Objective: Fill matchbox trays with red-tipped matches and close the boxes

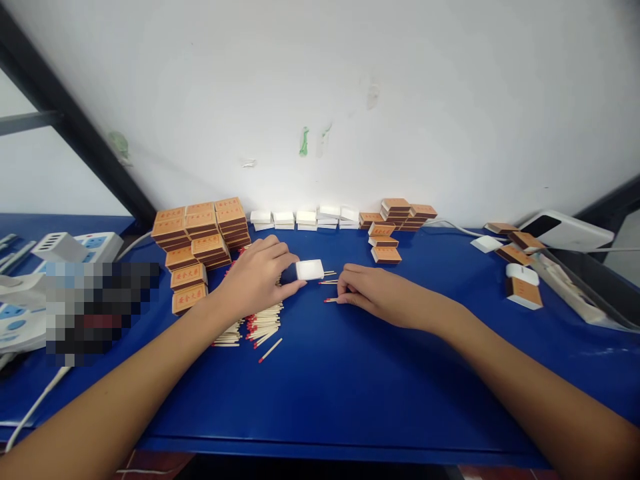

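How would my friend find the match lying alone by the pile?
On the blue table, find the match pile beside the left hand. Just nearer the viewer lies a single match, slanted, red head frontward. Unlike the piled ones, it touches no others.

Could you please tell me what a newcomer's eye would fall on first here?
Probably the large stack of orange matchboxes on the left of the blue table. Next might come the red-tipped matches heaped near the left hand, then the small white tray between that hand and the right hand.
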Demonstrator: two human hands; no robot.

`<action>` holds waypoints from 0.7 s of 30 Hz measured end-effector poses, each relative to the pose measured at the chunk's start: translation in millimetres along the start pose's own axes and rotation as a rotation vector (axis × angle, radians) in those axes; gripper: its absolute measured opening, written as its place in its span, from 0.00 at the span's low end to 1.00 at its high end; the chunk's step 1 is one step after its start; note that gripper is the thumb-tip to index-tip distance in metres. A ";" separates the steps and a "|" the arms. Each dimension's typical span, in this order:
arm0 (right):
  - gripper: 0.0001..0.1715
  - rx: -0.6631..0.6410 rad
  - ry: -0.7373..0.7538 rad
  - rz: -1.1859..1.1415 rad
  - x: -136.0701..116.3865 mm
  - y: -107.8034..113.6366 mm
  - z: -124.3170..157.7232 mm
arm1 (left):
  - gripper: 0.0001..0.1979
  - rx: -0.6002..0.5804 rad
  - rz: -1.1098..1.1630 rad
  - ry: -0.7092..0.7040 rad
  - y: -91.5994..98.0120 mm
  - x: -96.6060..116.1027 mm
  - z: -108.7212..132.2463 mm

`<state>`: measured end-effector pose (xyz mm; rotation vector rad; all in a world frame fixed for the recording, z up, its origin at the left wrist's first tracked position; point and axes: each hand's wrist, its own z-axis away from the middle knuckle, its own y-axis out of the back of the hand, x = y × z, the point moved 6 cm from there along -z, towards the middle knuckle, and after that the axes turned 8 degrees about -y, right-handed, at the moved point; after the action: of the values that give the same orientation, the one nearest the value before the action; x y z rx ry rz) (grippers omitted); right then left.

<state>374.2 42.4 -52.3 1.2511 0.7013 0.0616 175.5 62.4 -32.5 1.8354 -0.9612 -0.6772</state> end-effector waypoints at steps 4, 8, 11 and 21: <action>0.12 0.009 -0.007 -0.001 -1.4 2.4 0.7 | 0.17 -0.018 -0.011 -0.008 -1.1 0.9 0.3; 0.11 0.006 0.010 -0.023 -3.6 1.9 0.8 | 0.17 -0.028 -0.009 -0.011 -1.8 1.8 0.0; 0.12 -0.013 0.005 -0.014 -4.2 -0.4 0.8 | 0.16 -0.033 -0.011 -0.013 -1.8 2.7 -0.6; 0.11 -0.012 0.003 -0.022 -8.0 0.9 2.5 | 0.16 -0.043 -0.007 -0.022 0.5 5.0 -0.7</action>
<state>369.5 37.3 -47.6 1.2319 0.7164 0.0497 178.6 58.4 -32.0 1.7981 -0.9480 -0.7186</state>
